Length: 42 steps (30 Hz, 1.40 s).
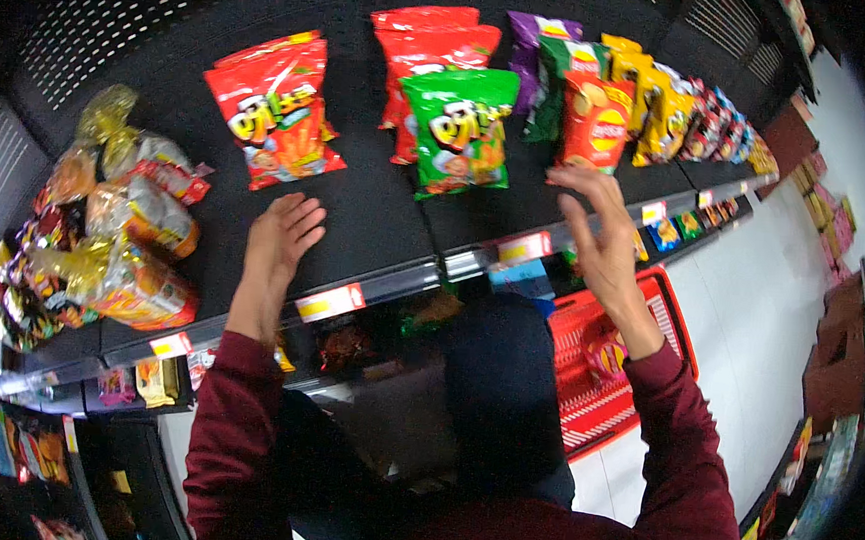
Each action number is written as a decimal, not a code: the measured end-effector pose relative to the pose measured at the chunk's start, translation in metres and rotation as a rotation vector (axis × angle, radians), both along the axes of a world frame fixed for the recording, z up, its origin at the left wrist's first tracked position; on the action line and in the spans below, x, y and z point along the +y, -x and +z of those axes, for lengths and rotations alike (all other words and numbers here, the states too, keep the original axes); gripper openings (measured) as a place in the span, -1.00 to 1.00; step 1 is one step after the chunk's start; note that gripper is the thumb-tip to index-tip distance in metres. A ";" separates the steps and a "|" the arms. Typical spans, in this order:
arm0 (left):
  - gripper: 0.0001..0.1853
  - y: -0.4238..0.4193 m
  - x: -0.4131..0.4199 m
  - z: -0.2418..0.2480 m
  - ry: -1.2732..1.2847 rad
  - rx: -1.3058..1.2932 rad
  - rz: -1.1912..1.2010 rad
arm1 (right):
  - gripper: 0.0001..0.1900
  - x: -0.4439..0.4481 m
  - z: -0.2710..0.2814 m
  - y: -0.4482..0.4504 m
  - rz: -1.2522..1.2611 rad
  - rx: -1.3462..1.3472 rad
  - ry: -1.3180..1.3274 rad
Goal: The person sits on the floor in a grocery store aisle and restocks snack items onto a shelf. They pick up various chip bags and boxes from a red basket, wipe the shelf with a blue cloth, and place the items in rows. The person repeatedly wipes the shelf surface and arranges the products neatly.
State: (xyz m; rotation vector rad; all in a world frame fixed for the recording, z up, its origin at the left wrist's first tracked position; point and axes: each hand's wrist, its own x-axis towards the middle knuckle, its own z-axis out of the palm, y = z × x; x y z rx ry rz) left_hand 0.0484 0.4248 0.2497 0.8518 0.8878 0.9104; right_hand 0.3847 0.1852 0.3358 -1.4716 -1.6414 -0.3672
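My left hand (284, 233) hovers over the black shelf just below the red snack bags (278, 112) at the left, its fingers spread slightly and nothing in it. Beside the bottom of a red Lay's chip bag (598, 123) is my right hand (599, 225), its fingers apart and curved; whether a fingertip touches that bag, I cannot tell. Between the hands a green snack bag (461, 133) stands in front of more red bags (437, 44). Behind the Lay's bag are a dark green bag (548, 116) and a purple bag (525, 47).
Yellow bags (665, 121) and other packets continue along the shelf to the right. Clear-wrapped multipacks (138, 279) crowd its left end. Price tags line the shelf's front edge (394, 282). A red shopping basket (594, 432) holding a round pink package (607, 357) is below my right forearm.
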 end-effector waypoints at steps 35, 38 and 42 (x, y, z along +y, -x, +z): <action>-0.63 0.027 0.018 -0.017 0.105 -0.246 0.115 | -0.74 0.172 0.140 0.134 0.233 -0.163 0.057; -0.67 0.024 0.011 -0.009 0.041 -0.320 -0.157 | -0.73 0.103 0.149 0.089 0.140 -0.136 0.053; -0.53 0.029 -0.003 0.003 0.013 -0.231 -0.314 | -0.71 0.000 0.157 0.032 0.033 -0.101 0.168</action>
